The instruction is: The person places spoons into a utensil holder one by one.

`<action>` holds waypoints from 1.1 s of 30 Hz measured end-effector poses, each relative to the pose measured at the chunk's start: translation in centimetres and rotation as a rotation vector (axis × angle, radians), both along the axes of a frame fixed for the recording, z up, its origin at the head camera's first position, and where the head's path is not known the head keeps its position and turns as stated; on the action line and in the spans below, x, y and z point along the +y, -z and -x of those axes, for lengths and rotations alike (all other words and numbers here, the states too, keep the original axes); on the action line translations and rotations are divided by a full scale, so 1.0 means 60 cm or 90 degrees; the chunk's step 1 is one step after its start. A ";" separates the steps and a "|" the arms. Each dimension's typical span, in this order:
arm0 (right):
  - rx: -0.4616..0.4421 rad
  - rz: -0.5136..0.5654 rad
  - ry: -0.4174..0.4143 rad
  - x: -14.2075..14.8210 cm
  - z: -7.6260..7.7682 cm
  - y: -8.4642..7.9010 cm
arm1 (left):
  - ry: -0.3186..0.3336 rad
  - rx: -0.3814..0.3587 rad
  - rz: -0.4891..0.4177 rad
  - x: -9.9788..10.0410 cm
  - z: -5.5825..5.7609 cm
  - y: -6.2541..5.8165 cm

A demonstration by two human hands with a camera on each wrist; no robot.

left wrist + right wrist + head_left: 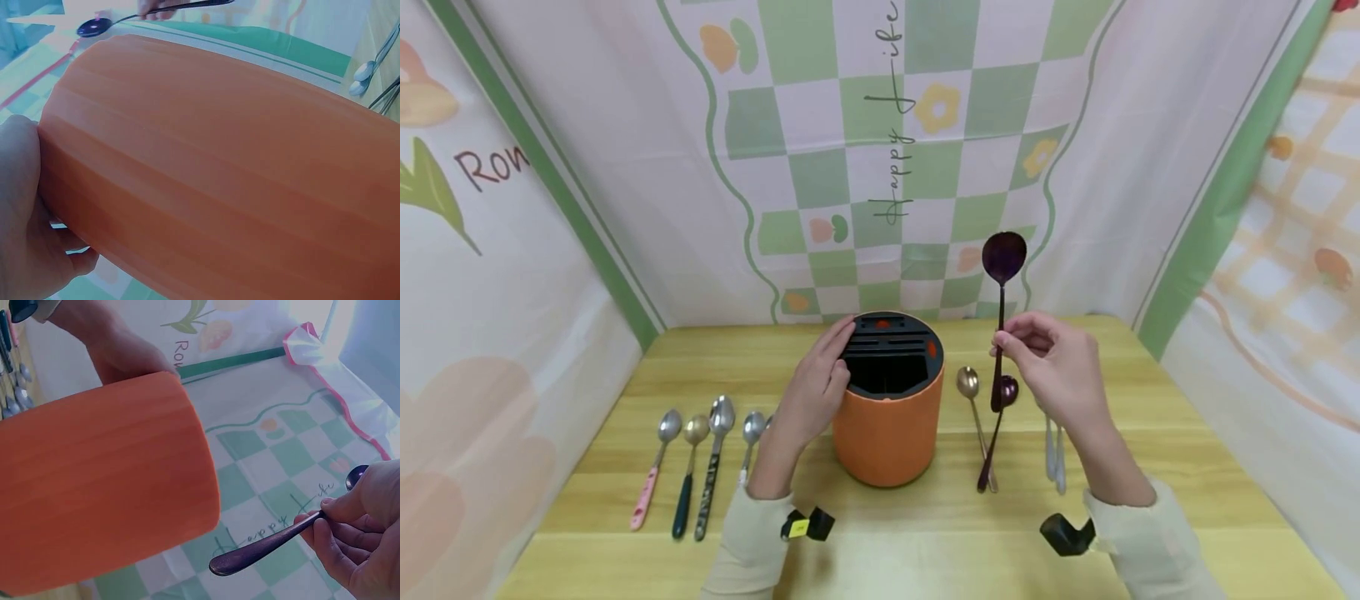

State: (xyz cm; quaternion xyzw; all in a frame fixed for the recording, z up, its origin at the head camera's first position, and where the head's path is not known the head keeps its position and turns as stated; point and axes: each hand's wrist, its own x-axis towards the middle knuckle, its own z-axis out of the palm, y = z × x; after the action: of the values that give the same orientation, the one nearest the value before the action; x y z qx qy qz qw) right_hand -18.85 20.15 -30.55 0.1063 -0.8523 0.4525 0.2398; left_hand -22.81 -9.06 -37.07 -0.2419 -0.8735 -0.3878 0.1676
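Note:
My right hand pinches a dark purple spoon by its handle, between thumb and fingers. The spoon stands upright above the table, its round bowl up and the handle end down, to the right of the orange utensil holder. In the right wrist view the lower handle sticks out free past the fingertips. My left hand holds the holder at its upper left side, fingers over the rim. The holder's black slotted lid has one large opening at the front and narrow slots behind.
A gold spoon and a smaller purple spoon lie crossed right of the holder. More silver handles lie beneath the right forearm. On the left lie several spoons, among them a pink-handled one. A patterned cloth hangs behind the table.

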 end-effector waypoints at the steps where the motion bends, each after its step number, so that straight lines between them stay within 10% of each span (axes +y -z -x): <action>1: 0.006 0.000 -0.002 -0.003 0.000 -0.004 | -0.002 0.000 0.001 0.000 0.000 0.000; 21: 0.116 0.127 -0.075 -0.078 0.022 -0.056 | -0.003 0.005 0.009 0.000 -0.001 -0.001; 33: 0.115 0.176 -0.134 -0.105 0.053 -0.025 | -0.006 0.007 0.016 -0.001 -0.001 0.000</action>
State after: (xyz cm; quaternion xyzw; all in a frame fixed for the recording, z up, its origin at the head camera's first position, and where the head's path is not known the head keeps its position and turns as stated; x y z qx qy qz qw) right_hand -22.03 13.88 -29.02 0.2010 -0.7414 0.5763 0.2788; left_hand -22.78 -9.10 -37.09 -0.2420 -0.8784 -0.3750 0.1709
